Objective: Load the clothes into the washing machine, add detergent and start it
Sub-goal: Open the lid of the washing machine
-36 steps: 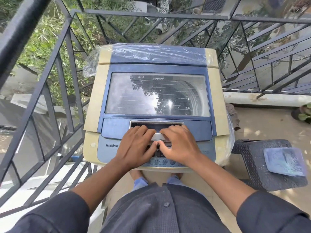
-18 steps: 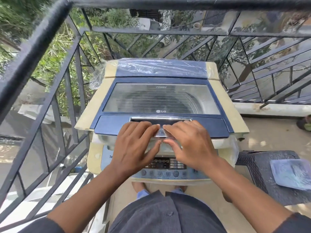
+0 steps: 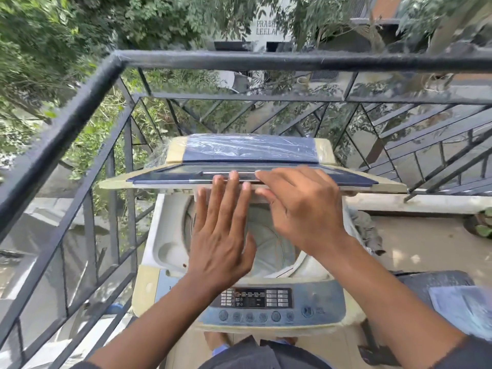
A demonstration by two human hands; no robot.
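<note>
Blue-framed, the lid (image 3: 253,174) of the washing machine (image 3: 271,310) stands raised, seen nearly edge-on above the drum (image 3: 269,243). Left hand (image 3: 223,230) reaches up with straight fingers, the tips touching the lid's near edge. Right hand (image 3: 300,209) curls its fingers around that edge at the handle. Black railing (image 3: 80,107) surrounds the machine on its left and far sides.

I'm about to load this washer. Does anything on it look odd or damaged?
Clear plastic film is wrapped over the washer's rear panel, crinkled and loose at the left corner. Otherwise nothing stands out: both hands, left and right, are at the front edge of the raised lid, and the visible part of the drum shows no clothes.
</note>
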